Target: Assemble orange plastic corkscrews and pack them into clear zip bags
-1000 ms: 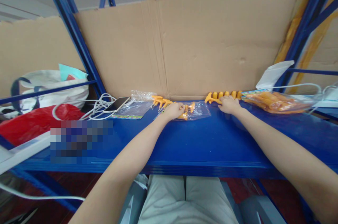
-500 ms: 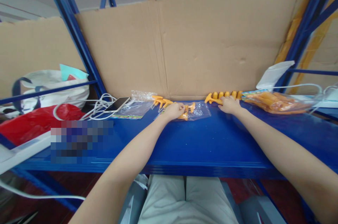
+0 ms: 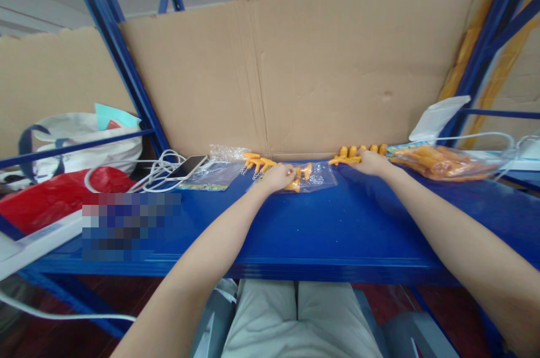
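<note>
My left hand (image 3: 278,177) rests closed over a clear plastic bag (image 3: 324,180), with orange plastic pieces (image 3: 307,171) by its fingertips. What its fingers grip is hidden. To its left lie more orange pieces with small metal chains (image 3: 258,161). My right hand (image 3: 373,164) is closed on one end of a branched orange plastic piece (image 3: 345,160), held low at the back of the blue shelf. Behind that hand stand several upright orange pieces (image 3: 352,151) in a row against the cardboard.
A filled bag of orange pieces (image 3: 439,162) lies at right. At left are a flat clear packet (image 3: 215,175), a phone (image 3: 188,167), white cables (image 3: 154,173) and a red bag (image 3: 71,195). A cardboard sheet (image 3: 329,71) walls off the back of the blue shelf (image 3: 312,228).
My right hand has shifted slightly right and up, and the orange piece in it has turned to a flatter pose. My left hand stays in place.
</note>
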`<state>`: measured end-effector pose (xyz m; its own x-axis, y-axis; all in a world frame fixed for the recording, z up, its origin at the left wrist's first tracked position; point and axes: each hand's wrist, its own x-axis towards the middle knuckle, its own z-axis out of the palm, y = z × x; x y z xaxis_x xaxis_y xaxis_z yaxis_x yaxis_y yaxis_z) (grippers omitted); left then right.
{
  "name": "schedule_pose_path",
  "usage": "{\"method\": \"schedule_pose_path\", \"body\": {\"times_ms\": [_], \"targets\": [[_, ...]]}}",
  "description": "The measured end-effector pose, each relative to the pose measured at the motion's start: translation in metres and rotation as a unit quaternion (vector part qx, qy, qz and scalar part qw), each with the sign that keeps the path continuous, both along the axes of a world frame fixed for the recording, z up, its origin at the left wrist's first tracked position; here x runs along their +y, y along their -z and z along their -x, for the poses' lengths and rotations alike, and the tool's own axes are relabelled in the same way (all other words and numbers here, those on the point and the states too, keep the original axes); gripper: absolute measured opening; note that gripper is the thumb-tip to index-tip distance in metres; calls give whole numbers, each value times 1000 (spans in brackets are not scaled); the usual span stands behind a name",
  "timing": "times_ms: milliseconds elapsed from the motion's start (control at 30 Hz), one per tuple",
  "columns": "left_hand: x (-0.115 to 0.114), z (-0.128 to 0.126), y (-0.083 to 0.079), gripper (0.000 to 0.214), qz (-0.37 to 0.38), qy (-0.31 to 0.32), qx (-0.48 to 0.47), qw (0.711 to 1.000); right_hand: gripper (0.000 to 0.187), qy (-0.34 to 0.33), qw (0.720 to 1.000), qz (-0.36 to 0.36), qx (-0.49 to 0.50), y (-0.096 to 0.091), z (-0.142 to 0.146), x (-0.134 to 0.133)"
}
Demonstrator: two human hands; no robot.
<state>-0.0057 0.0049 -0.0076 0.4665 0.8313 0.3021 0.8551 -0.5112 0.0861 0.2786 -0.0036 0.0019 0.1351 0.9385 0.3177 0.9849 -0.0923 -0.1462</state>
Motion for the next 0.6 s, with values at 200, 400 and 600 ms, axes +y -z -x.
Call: {"method": "schedule_pose_path", "body": {"times_ms": [200, 400, 600], "targets": [[-2, -1, -1, 31, 0, -9, -6, 1000, 46, 13, 987, -147, 59, -18, 3, -5], [0, 0, 0, 31, 1, -5, -9, 1000, 38, -68, 985, -153, 33, -12, 8, -3], [2, 0, 1, 32, 0, 8, -10, 1000, 48, -88, 993, -78, -9, 4, 7, 7]]}}
